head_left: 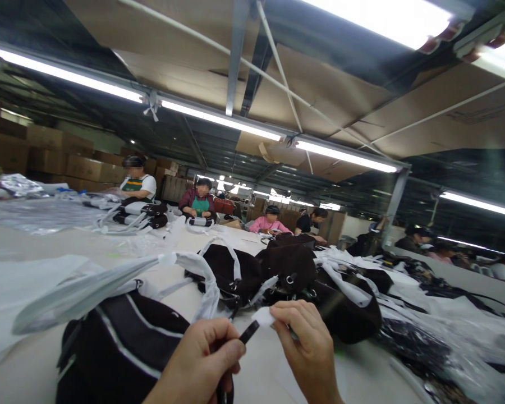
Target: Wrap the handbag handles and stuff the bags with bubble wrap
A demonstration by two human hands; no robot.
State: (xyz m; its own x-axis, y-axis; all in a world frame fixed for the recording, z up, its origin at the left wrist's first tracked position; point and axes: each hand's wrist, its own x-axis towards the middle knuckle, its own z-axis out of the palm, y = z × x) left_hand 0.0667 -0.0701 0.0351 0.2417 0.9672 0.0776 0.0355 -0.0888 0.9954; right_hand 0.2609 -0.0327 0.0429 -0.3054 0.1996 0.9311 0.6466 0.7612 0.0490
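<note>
My left hand (212,356) is closed around a narrow black strap (249,332), whose end sticks out past the thumb toward the right. Close by, my right hand (305,342) pinches a small white piece (263,317) that looks like thin paper or foam, its edge close to the strap's tip. Whether the two touch I cannot tell. Left of my hands lies a black bag (122,336) with light piping, and its handle (109,286) is wrapped in white material. The lower part of the strap is hidden behind my left hand.
More black bags (286,261) with wrapped handles lie beyond my hands on the white table (160,241). Clear plastic (480,342) and white sheets spread at the right. Several people, one in a pink top (270,223), sit along the far side. Cardboard boxes (46,148) are stacked at the back left.
</note>
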